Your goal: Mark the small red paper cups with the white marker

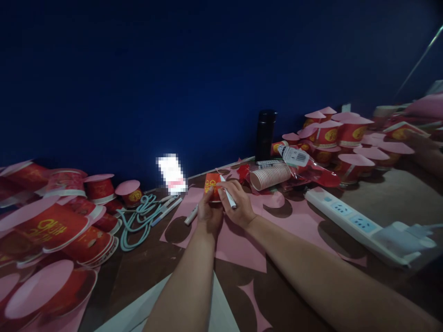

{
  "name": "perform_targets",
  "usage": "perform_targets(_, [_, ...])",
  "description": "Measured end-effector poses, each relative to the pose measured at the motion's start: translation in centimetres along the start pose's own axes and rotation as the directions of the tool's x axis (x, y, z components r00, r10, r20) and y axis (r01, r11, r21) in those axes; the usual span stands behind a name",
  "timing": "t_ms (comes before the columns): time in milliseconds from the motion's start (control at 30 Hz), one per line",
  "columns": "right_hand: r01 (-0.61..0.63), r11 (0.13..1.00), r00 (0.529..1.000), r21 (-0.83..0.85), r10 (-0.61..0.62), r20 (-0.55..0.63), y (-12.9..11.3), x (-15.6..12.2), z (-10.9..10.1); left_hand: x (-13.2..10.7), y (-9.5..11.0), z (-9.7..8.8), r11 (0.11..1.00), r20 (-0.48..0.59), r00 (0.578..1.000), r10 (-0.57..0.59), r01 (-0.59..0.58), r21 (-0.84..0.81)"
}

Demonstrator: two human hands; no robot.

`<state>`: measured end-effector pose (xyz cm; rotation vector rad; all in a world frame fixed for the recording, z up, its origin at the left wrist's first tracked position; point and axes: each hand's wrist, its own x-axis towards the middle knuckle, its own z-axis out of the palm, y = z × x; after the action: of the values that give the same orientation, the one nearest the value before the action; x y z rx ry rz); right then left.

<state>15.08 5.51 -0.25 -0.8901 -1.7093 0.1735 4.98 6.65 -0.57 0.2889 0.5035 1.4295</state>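
Note:
My left hand (208,213) is closed around a red paper cup with gold print (211,183), holding it over a pink paper sheet (238,240) with round holes cut out of it. My right hand (237,206) grips a white pen (228,193) whose tip rests against the cup's side. Both hands meet at the middle of the dark brown table (145,272).
Red cups capped with pink paper discs pile up at the left (51,226) and far right (332,136). A sleeve of stacked cups (272,176), a black bottle (265,133), a white power strip (349,219), a teal cord (138,219) and spare pens (166,207) lie around.

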Motion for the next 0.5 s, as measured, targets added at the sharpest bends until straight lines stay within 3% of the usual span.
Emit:
perform_targets(267, [0.029, 1.0, 0.999, -0.003, -0.029, 0.017, -0.12, -0.01, 0.05, 0.15, 0.19, -0.31, 0.998, -0.021, 0.998, 0.055, -0.056, -0.036])
perform_targets(500, [0.017, 1.0, 0.999, 0.001, -0.017, 0.033, 0.06, -0.1, 0.17, 0.0, 0.17, 0.01, 0.998, -0.024, 0.999, 0.035, -0.036, -0.045])
